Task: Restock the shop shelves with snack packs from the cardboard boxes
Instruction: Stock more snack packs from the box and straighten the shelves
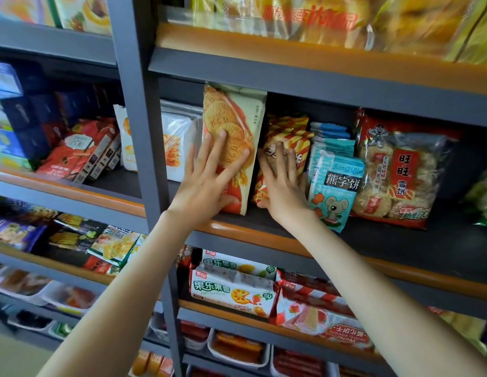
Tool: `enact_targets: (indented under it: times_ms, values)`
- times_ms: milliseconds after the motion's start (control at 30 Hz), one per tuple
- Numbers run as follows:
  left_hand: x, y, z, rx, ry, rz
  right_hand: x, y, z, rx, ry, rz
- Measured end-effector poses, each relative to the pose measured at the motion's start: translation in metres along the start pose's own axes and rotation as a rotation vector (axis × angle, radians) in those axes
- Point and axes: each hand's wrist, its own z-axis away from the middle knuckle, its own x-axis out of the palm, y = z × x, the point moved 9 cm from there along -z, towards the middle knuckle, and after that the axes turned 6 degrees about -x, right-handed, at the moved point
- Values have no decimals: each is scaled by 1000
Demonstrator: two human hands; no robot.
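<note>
1. We are squaring up snack packs on the middle shelf (386,238); no cardboard box is showing in this view.
2. Our left hand (209,172) is pressing flat, fingers straight and spread, on the tall biscuit pack (234,118), which is standing upright at the shelf front.
3. Our right hand (283,183) is lying flat on the striped pack (291,131) just beside it, gripping nothing.
4. Next, we judge, we are needing a gentle push back, without toppling the blue bear pack (334,197).

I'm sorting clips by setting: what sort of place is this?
Probably a small shop's snack aisle: grey metal shelving with orange edge strips, stocked rows of packs, like the tall beige biscuit pack and the red rice-cracker bag.
</note>
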Motion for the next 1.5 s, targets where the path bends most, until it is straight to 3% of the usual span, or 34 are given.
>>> enact_targets:
  times_ms: [167, 433, 567, 733, 867, 933, 1000, 1133, 1200, 1333, 1500]
  values:
    - [0, 2, 0, 78, 22, -7, 7, 18, -18, 42, -52, 199]
    - [0, 5, 2, 46, -18, -21, 4, 13, -16, 9, -31, 194]
    - [-9, 8, 16, -73, -17, 1, -21, 2, 10, -61, 134, 2]
    - [-29, 21, 67, -184, 111, 38, -43, -18, 70, -74, 384, -263]
    - [-34, 12, 138, -446, 14, 224, -43, -68, 114, -287, 478, -561]
    - [-24, -2, 194, -730, -195, 298, -25, -108, 131, -415, 406, -755]
    - [-15, -15, 275, -1075, -382, 339, 14, -156, 145, -504, 218, -898]
    - [-35, -18, 451, -1582, -546, 278, 125, -261, 183, -467, -529, -1073]
    - [-52, -14, 526, -1774, -588, 280, 164, -302, 206, -423, -787, -1071]
    - [-95, -13, 642, -2037, -593, 201, 213, -392, 246, -556, -997, -935]
    - [-136, -15, 781, -2362, -585, 126, 268, -512, 286, -707, -1098, -730]
